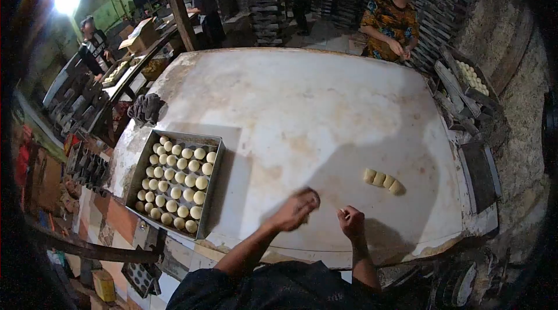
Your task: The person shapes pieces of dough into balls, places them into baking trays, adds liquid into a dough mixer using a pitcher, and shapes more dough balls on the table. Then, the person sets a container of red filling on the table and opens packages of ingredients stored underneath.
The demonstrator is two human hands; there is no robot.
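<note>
My left hand [295,211] is over the middle of the near part of the table, smeared by motion, so its fingers are hard to read. Close by on its right, my right hand [351,221] is closed, fingers curled together. A small pale spot shows at its fingertips, but I cannot make out what it is. To the right of my right hand lies a short row of several dough pieces [379,179], pressed against one another. Off to the left, a metal tray [210,193] holds rows of round dough balls [176,192].
The wide pale table [279,106] is stained and floury. A dark crumpled cloth [146,109] lies at its left edge. Another person [390,25] stands at the far right, near a second dough tray [472,77]. Two more people work at the back left. Stacked metal pans [264,4] line the back.
</note>
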